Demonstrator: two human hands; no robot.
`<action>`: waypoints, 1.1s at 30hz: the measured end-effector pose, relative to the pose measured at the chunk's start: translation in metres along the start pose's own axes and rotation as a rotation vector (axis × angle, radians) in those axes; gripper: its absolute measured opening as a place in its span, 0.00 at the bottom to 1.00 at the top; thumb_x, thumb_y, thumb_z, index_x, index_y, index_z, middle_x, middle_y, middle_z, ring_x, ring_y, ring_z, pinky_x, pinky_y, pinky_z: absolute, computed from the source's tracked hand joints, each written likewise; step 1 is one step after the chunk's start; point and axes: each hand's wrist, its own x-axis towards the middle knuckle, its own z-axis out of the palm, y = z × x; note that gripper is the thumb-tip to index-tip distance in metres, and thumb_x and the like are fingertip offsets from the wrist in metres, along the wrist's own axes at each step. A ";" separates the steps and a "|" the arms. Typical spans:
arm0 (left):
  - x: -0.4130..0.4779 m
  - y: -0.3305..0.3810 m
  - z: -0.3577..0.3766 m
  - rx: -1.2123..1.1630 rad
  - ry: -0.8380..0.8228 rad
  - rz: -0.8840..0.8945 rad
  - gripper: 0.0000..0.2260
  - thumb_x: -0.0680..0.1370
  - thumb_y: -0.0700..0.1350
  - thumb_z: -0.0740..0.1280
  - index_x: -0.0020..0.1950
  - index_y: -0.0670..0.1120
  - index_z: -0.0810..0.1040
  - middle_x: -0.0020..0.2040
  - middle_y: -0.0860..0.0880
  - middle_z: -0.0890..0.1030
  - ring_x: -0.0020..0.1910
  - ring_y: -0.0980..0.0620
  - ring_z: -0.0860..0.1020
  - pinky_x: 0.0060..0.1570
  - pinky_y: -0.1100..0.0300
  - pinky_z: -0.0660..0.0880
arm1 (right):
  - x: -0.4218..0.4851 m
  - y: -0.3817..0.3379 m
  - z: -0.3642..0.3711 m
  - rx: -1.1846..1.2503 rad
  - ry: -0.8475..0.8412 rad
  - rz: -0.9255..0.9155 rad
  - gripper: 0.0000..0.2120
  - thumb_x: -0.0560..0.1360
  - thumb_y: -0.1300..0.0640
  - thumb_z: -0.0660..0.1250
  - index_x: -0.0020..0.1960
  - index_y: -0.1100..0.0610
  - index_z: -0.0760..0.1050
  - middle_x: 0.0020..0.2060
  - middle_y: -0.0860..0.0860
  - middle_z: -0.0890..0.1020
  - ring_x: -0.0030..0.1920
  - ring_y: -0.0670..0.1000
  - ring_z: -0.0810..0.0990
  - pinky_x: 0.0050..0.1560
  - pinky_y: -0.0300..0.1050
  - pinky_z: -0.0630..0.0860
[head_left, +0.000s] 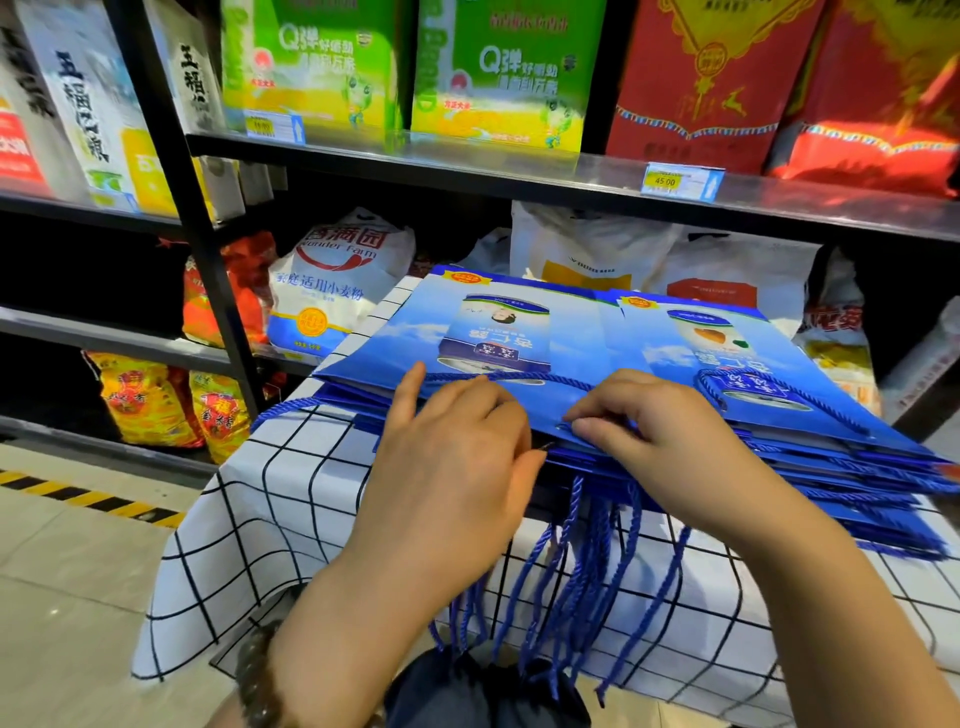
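Head view is showing the left hand (457, 447) curling its fingers over the mouth edge of the top bag (519, 322), index finger lying straight on the paper and thumb seemingly tucking under the lip. The bag is lying flat atop the stack of blue bags (857, 493) at the near edge of the table (291, 493), with rope handles (587, 561) dangling over that edge. Further right, the right hand (660, 421) is pinching the same lip between thumb and forefinger. Done well, both hands are peeling up only the topmost layer and lifting evenly, so the stack below is not sliding toward the near edge.
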 end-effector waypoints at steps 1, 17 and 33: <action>0.000 -0.001 0.000 -0.024 -0.001 -0.012 0.08 0.70 0.56 0.57 0.39 0.53 0.67 0.38 0.56 0.77 0.44 0.53 0.78 0.64 0.53 0.56 | 0.002 -0.001 -0.001 -0.006 0.001 0.004 0.04 0.75 0.55 0.64 0.42 0.50 0.76 0.39 0.43 0.75 0.41 0.43 0.73 0.43 0.27 0.65; -0.002 -0.003 -0.014 0.060 -0.001 0.162 0.12 0.73 0.52 0.59 0.45 0.51 0.81 0.36 0.54 0.80 0.35 0.49 0.78 0.35 0.59 0.62 | -0.019 -0.014 -0.003 -0.353 -0.052 -0.199 0.25 0.68 0.45 0.56 0.65 0.44 0.69 0.61 0.37 0.74 0.61 0.42 0.73 0.58 0.38 0.69; 0.037 0.017 -0.062 0.063 -0.240 0.128 0.18 0.66 0.66 0.60 0.47 0.60 0.81 0.43 0.58 0.83 0.40 0.56 0.81 0.30 0.55 0.77 | -0.015 -0.005 -0.023 -0.591 0.192 -0.157 0.22 0.74 0.59 0.59 0.64 0.42 0.70 0.55 0.42 0.80 0.50 0.51 0.81 0.38 0.46 0.76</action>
